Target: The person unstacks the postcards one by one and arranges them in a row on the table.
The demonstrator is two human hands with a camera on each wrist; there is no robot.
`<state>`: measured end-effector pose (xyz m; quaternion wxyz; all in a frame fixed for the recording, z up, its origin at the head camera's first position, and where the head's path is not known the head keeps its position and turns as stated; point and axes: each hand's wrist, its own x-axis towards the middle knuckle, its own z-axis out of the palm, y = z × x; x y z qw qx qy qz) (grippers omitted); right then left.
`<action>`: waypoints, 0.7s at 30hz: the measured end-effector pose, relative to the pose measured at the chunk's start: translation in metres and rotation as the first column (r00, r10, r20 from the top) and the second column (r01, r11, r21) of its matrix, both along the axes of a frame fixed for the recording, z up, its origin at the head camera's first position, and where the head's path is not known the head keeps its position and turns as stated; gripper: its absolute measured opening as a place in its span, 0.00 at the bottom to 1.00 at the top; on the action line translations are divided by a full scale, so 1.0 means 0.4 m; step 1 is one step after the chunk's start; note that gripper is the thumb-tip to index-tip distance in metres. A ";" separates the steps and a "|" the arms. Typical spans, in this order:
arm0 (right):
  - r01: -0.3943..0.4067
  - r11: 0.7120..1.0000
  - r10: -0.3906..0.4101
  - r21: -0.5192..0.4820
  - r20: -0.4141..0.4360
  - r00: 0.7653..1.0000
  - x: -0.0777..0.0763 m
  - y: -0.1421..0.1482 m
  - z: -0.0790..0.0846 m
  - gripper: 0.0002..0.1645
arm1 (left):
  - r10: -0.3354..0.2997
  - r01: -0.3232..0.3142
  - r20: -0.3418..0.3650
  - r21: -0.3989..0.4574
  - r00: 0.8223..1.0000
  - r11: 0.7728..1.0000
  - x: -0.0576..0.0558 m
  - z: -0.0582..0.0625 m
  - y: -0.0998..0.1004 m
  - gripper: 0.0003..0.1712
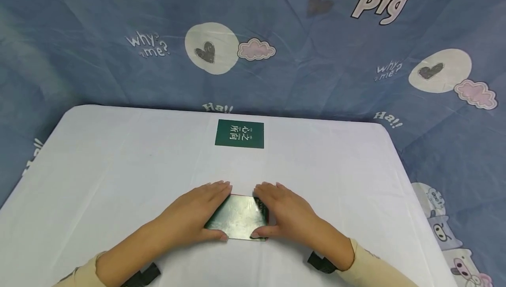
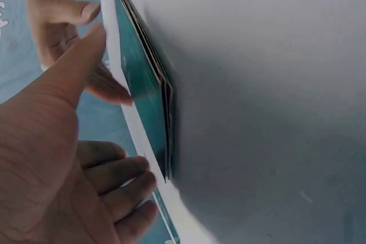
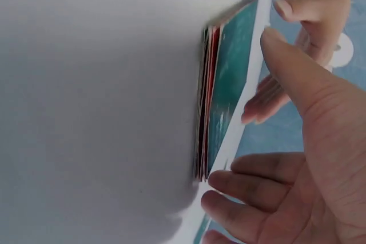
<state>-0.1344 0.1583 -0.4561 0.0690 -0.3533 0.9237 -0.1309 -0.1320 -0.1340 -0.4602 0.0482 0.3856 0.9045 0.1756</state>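
A small stack of thin cards or booklets with a glossy green top lies near the front of the white table. Its layered edges, some red, show in the right wrist view, where the stack is slightly uneven. At its left end is my left hand, thumb along the near side and fingers by the far corner. Opposite it, my right hand frames the right end the same way. Both hands have extended, relaxed fingers in the wrist views; whether fingertips touch the stack I cannot tell.
A green card with white characters lies flat near the table's back edge. The white table has rounded back corners. Blue printed fabric hangs behind and beside it. A black strap is on the right wrist.
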 end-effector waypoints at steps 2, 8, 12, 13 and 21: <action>0.003 1.000 -0.003 0.019 0.021 1.000 0.014 0.004 -0.004 0.64 | 0.006 -0.006 0.020 -0.006 1.000 1.000 0.008 -0.002 -0.004 0.65; -0.027 0.994 0.022 0.103 0.049 0.999 0.049 0.013 -0.008 0.66 | 0.012 -0.010 0.042 -0.056 0.999 0.998 0.021 0.001 -0.020 0.68; -0.029 0.994 0.024 0.105 0.042 0.999 0.055 0.017 -0.014 0.61 | 0.001 0.000 0.015 -0.045 1.000 0.999 0.021 -0.001 -0.025 0.60; -0.029 0.995 0.025 0.097 0.043 0.999 0.054 0.018 -0.016 0.60 | 0.000 0.000 0.008 -0.036 1.000 0.999 0.021 -0.003 -0.026 0.58; -0.038 0.998 0.034 0.058 0.066 0.997 0.048 0.017 -0.018 0.58 | 0.033 -0.033 0.010 0.002 0.999 0.999 0.019 -0.015 -0.025 0.56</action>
